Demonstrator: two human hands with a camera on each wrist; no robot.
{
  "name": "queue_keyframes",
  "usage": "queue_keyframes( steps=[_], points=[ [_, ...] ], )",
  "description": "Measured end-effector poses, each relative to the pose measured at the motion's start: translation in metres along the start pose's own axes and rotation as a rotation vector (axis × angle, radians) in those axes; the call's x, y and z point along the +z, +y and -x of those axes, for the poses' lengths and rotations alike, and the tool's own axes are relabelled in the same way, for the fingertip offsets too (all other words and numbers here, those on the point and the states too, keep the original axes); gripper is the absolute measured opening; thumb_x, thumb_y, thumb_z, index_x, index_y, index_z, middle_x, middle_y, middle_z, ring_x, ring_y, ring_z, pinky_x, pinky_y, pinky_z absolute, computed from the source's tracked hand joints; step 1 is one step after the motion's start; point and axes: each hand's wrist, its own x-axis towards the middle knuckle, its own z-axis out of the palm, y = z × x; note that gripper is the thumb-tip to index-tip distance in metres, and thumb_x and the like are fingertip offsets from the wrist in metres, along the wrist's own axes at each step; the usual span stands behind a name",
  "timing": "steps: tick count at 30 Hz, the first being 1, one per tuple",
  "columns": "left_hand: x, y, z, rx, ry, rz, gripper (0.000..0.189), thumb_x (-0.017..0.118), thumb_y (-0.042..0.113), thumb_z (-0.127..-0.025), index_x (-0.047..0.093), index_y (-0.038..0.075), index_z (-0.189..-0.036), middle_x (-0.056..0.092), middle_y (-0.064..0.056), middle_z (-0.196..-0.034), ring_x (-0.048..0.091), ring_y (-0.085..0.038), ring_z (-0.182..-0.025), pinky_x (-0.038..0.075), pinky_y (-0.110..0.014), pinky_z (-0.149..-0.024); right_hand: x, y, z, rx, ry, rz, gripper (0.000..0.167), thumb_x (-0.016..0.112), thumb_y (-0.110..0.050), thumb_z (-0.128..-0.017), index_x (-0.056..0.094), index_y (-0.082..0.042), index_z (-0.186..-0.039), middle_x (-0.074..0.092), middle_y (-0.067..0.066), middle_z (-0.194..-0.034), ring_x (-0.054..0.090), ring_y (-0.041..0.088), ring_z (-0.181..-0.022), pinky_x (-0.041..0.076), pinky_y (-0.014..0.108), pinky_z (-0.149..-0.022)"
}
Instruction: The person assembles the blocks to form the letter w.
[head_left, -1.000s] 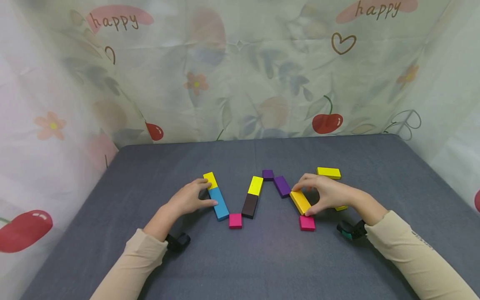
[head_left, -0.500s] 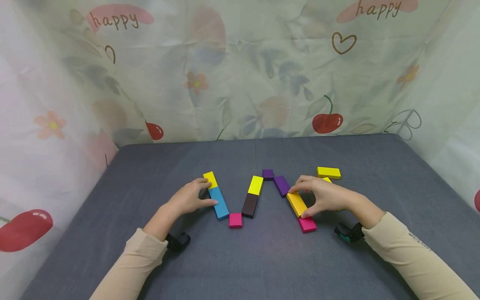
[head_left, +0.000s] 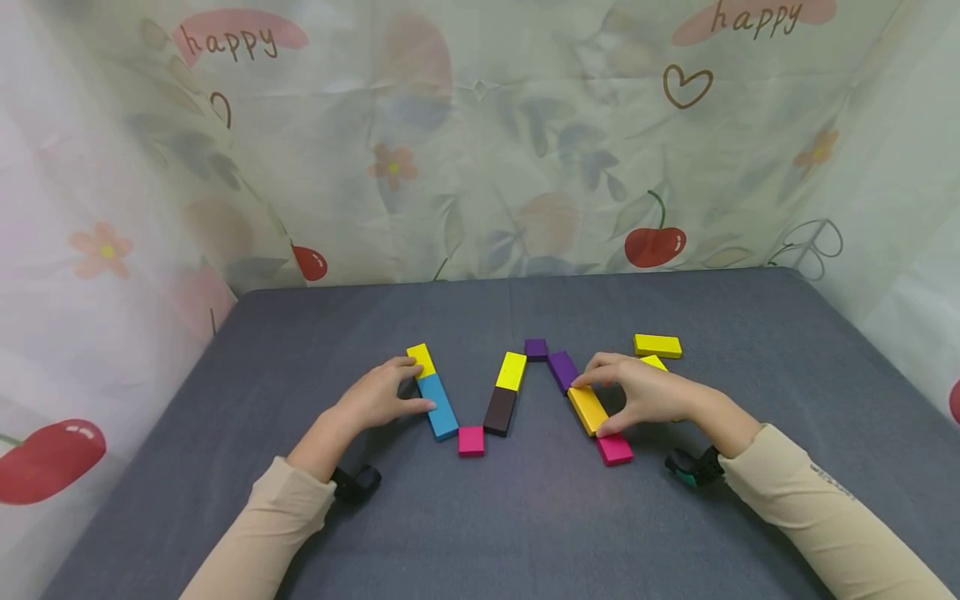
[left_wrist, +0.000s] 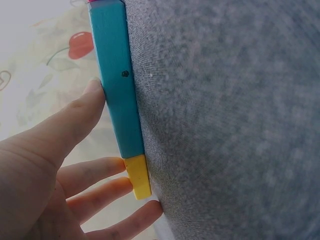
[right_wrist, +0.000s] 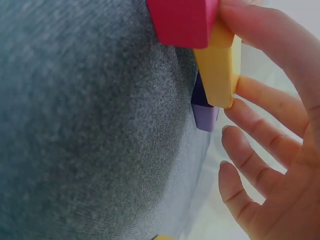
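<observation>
Coloured blocks lie in a zigzag on the grey cloth [head_left: 525, 517]. My left hand [head_left: 417, 386] rests against the left side of the blue block [head_left: 438, 408] and the yellow block [head_left: 421, 359]. In the left wrist view the thumb [left_wrist: 87, 100] touches the blue block [left_wrist: 117, 85] and the fingers touch the yellow block [left_wrist: 136, 175]. My right hand [head_left: 596, 407] pinches the orange block [head_left: 585, 406] end to end, between the purple block [head_left: 562, 371] and a pink block [head_left: 615, 450]. The right wrist view shows the orange block [right_wrist: 217, 65] meeting the purple block [right_wrist: 204, 112].
Between the hands lie a pink block [head_left: 471, 440], a brown block [head_left: 500, 410], a yellow block [head_left: 512, 371] and a small purple block [head_left: 536, 348]. A loose yellow block [head_left: 657, 345] lies behind my right hand, another partly under it. Patterned curtains close the back and sides.
My right hand has slid the orange block left until its far end meets the purple block. The pink block by it turned a little. The left hand has stayed still.
</observation>
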Motion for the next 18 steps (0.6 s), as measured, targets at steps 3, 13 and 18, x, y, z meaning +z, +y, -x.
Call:
queue_keyframes(
  steps=[3, 13, 18],
  points=[
    [-0.0001, 0.0002, -0.0001, -0.002, -0.002, -0.002, 0.070, 0.067, 0.040, -0.084, 0.044, 0.001, -0.138, 0.037, -0.022, -0.146, 0.038, -0.040, -0.132, 0.036, -0.055, -0.106, 0.0003, -0.0005, -0.0009, 0.001, -0.003, 0.002, 0.060, 0.077, -0.043, -0.073, 0.061, -0.017, -0.123, 0.056, -0.004, -0.110, 0.053, 0.014, -0.103, 0.048, 0.039, -0.091],
    [-0.0008, 0.0002, -0.0001, -0.008, -0.004, -0.001, 0.070, 0.067, 0.040, -0.084, 0.043, 0.002, -0.138, 0.037, -0.021, -0.146, 0.038, -0.040, -0.132, 0.036, -0.055, -0.105, 0.0001, -0.0033, -0.0026, 0.005, -0.001, 0.026, 0.060, 0.078, -0.042, -0.072, 0.061, -0.015, -0.123, 0.056, -0.003, -0.109, 0.053, 0.015, -0.103, 0.048, 0.039, -0.090],
    [-0.0011, 0.0000, -0.0002, -0.008, -0.007, 0.001, 0.071, 0.067, 0.040, -0.084, 0.043, 0.002, -0.138, 0.037, -0.021, -0.146, 0.038, -0.040, -0.132, 0.036, -0.055, -0.105, 0.0013, -0.0028, -0.0027, 0.011, -0.005, 0.033, 0.060, 0.078, -0.041, -0.072, 0.061, -0.014, -0.123, 0.057, -0.003, -0.109, 0.052, 0.015, -0.103, 0.048, 0.039, -0.090]
  ],
)
